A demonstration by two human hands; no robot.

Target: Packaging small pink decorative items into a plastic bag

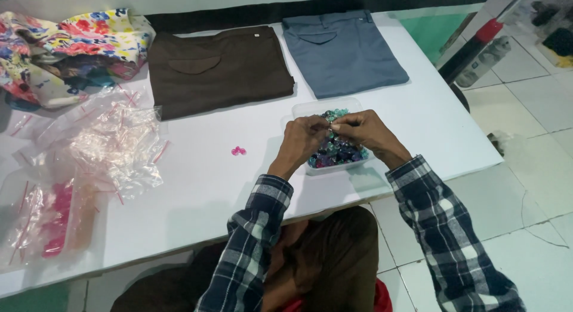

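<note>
Left grip: the left hand (302, 139) has its fingertips pinched narrow, meeting the right fingertips over the tray; something very small seems held between them, too small to identify.
Right grip: the right hand (365, 131) is likewise pinched narrow on the same small item; whether it is one bead or two pressed together cannot be told.
Position of work: both hands hang just above the clear plastic tray (298, 109), which sits on the white surface (197, 187) just in front of the folded trousers.
Tray contents: a heap of green, blue and purple beads (338, 152), piled close to the near wall of the tray.
Risk 1, dropped item: the pinch is fingertip-only. A slip would likely drop the item back into the heap, where it is hard to single out.
Risk 2, tray shift: both wrists pass close over the near wall. A downward press could tip or push the tray and spill beads.
Risk 3, edge loss: the tray stands near the front edge of the surface; spilled beads could roll off to the tiled floor (525, 169).
Loose item: a pink bead pair (238, 150) lies alone on the surface, left of the hands, well apart from the tray; a sleeve sweep could knock it away.
Nearby clutter: crumpled clear bags (113, 142) lie farther left; beads rolling there could be lost under them.
Background: brown trousers (218, 70) and grey trousers (343, 52) lie folded behind the tray.
</note>
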